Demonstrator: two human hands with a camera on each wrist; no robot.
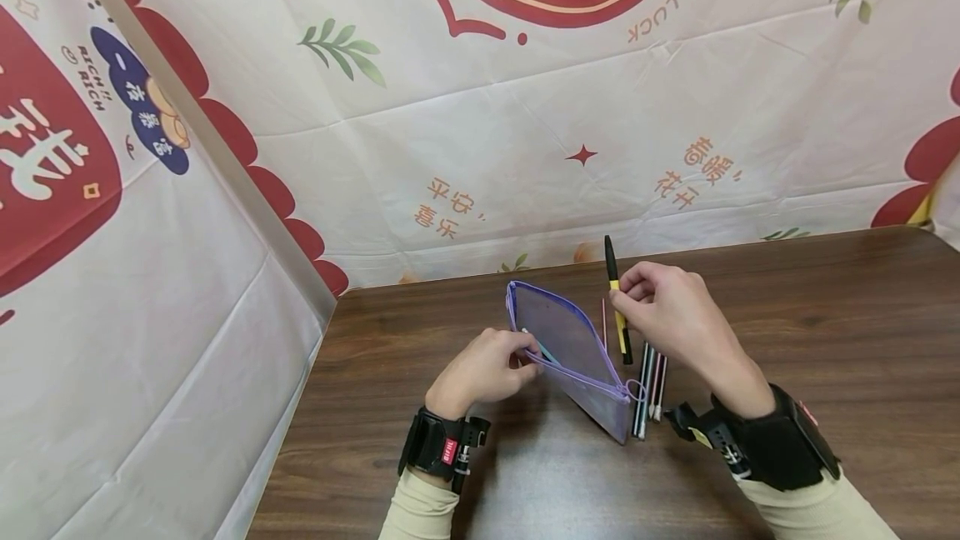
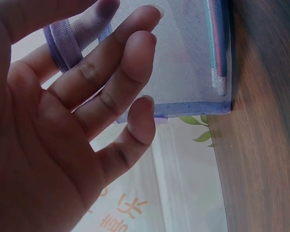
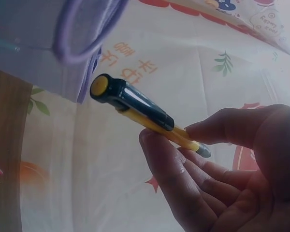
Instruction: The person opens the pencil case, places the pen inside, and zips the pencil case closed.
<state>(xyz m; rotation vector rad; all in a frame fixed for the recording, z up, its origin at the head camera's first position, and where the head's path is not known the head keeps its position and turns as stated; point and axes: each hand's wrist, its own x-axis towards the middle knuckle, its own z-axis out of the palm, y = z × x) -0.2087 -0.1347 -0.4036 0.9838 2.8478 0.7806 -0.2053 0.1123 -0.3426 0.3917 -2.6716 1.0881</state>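
Observation:
My left hand (image 1: pixel 486 367) pinches the near rim of a purple mesh zipper pouch (image 1: pixel 592 407), whose mouth gapes open. Through the mesh in the left wrist view, a few pencils (image 2: pixel 216 48) lie against one side of the pouch. To the right of the pouch, my right hand (image 1: pixel 678 315) holds a yellow-and-black pen (image 1: pixel 619 325) between thumb and fingertips. The pen stands roughly upright above the table; the right wrist view shows its dark clip (image 3: pixel 147 104) and round yellow end.
Several slim pencils (image 1: pixel 642 394) lie on the brown wooden table (image 1: pixel 825 332) beside the pouch's right end. A purple loop (image 1: pixel 636 390) hangs from that end. A printed white cloth (image 1: pixel 510 132) rises behind the table, and another covers the left side.

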